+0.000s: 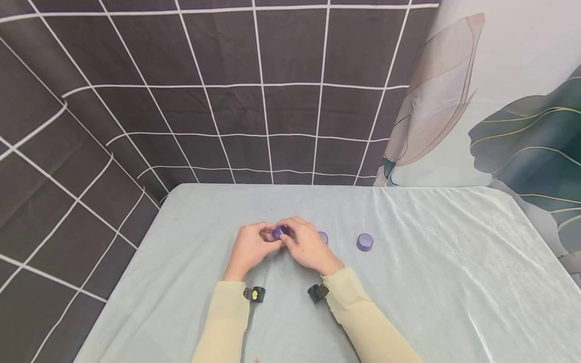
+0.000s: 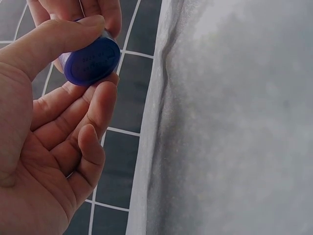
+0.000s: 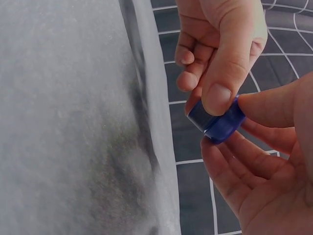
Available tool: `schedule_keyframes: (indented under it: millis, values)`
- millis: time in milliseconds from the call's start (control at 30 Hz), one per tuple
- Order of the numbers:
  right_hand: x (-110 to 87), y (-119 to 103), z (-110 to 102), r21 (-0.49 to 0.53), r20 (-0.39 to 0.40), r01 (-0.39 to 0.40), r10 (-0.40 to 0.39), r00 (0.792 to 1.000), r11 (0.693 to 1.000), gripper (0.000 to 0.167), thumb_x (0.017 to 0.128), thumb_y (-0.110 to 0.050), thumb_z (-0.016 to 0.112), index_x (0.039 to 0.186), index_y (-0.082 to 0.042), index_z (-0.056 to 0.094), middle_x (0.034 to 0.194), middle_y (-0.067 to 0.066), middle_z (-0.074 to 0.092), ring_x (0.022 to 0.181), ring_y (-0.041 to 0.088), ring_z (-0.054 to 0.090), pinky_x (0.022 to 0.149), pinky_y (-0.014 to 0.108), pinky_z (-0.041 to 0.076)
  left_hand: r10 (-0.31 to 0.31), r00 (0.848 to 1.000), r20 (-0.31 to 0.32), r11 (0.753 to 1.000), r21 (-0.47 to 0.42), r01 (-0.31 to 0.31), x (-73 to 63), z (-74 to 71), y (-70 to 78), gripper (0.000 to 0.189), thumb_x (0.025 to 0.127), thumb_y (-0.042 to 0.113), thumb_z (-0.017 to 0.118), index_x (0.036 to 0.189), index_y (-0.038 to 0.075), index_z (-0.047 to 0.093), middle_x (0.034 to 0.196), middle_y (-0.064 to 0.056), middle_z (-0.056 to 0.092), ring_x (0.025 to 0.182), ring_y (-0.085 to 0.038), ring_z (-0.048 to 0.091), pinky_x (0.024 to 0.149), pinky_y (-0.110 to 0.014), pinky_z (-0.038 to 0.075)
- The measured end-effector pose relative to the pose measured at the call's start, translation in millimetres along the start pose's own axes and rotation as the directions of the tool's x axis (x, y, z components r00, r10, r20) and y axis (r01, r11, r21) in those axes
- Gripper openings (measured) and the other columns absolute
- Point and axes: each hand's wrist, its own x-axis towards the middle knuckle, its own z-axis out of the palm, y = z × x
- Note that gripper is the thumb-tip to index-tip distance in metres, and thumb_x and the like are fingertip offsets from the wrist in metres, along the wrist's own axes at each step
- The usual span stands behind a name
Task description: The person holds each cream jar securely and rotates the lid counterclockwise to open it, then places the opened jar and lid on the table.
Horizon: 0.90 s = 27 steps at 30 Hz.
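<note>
Both hands meet over the table and hold one small round purple jar [image 1: 280,232] between them. My left hand [image 1: 252,248] pinches it with the thumb above and fingertips below. From the other side, my right hand [image 1: 308,247] grips the jar between thumb and fingers. Faint printed characters mark its flat end [image 2: 93,63] in the left wrist view. A seam runs between a darker section and a bright blue section [image 3: 226,125] in the right wrist view. Just beyond the right hand, a second purple jar [image 1: 324,237] is partly hidden.
Farther right, another purple jar [image 1: 365,242] stands on the table's pale cloth [image 1: 431,282]. A dark cloth with white grid lines [image 1: 290,111] hangs behind and at the left. A leaf-patterned curtain [image 1: 508,60] hangs at the back right.
</note>
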Motion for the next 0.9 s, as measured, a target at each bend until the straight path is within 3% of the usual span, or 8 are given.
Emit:
schedule_keyframes:
  millis: [367, 600, 733, 900]
  values:
    - [1.0, -2.5, -1.5, 0.023, 0.034, -0.020, 0.020, 0.999, 1.000, 0.030, 0.090, -0.003, 0.066, 0.120, -0.005, 0.068, 0.119, 0.008, 0.068, 0.110, 0.023, 0.064, 0.096, 0.041, 0.049, 0.001, 1.000, 0.003, 1.000, 0.001, -0.001, 0.6, -0.4, -1.2, 0.034, 0.074, 0.020, 0.088, 0.101, 0.004, 0.076, 0.080, 0.002, 0.073, 0.071, -0.008, 0.067, 0.069, -0.031, 0.055]
    - [1.4, -1.8, 0.5, 0.027, 0.024, -0.034, 0.034, 0.999, 0.999, 0.029, 0.095, -0.014, 0.064, 0.122, -0.005, 0.067, 0.122, 0.010, 0.067, 0.117, 0.027, 0.061, 0.102, 0.044, 0.045, -0.007, 1.000, 0.000, 1.000, 0.021, 0.007, -0.4, -0.8, -0.3, 0.031, 0.074, 0.018, 0.085, 0.101, 0.006, 0.077, 0.079, 0.004, 0.072, 0.070, -0.007, 0.065, 0.069, -0.031, 0.054]
    - [0.4, -5.2, 2.0, 0.019, -0.010, -0.123, 0.123, 0.992, 0.992, 0.036, 0.095, -0.023, 0.064, 0.125, -0.004, 0.066, 0.123, 0.012, 0.067, 0.114, 0.030, 0.062, 0.100, 0.045, 0.046, -0.007, 1.000, 0.001, 0.999, 0.033, 0.007, -0.3, -1.1, 0.5, 0.031, 0.074, 0.020, 0.085, 0.101, 0.008, 0.077, 0.078, 0.006, 0.071, 0.069, -0.006, 0.064, 0.069, -0.031, 0.054]
    - [-1.0, -9.3, 4.8, 0.021, -0.049, -0.239, 0.240, 0.970, 0.971, 0.041, 0.094, -0.030, 0.066, 0.125, -0.004, 0.065, 0.116, 0.013, 0.069, 0.098, 0.024, 0.067, 0.090, 0.042, 0.051, -0.008, 1.000, 0.006, 1.000, 0.021, 0.008, -0.6, -1.0, 1.5, 0.033, 0.074, 0.021, 0.086, 0.102, 0.007, 0.076, 0.080, 0.006, 0.072, 0.070, -0.007, 0.065, 0.069, -0.032, 0.055]
